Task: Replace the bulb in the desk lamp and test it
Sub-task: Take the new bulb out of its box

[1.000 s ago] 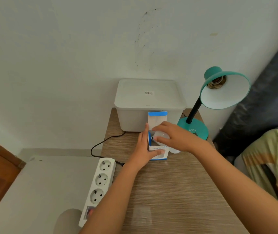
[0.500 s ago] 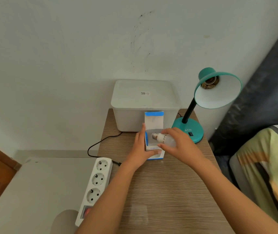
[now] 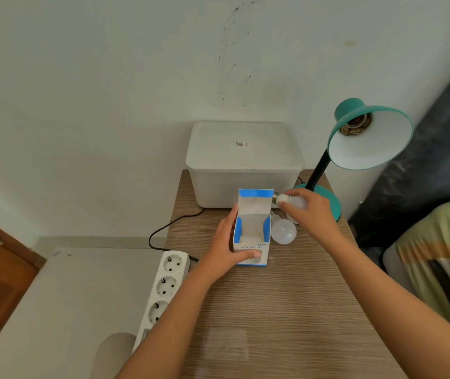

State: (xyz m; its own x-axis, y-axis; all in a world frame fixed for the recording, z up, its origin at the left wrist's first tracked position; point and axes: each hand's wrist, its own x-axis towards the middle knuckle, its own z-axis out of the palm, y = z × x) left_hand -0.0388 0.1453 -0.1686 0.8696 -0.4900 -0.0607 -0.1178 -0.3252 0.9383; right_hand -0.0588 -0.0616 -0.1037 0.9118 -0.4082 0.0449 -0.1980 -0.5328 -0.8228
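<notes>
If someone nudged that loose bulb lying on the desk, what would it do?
The bulb would probably roll: it is round, lying free beside the box. It looks light, and likely breakable if it went off the desk.

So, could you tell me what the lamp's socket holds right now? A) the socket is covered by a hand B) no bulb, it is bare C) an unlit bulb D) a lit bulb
B: the socket inside the teal lamp shade shows bare, while the right hand holds a bulb down by the open box.
</notes>
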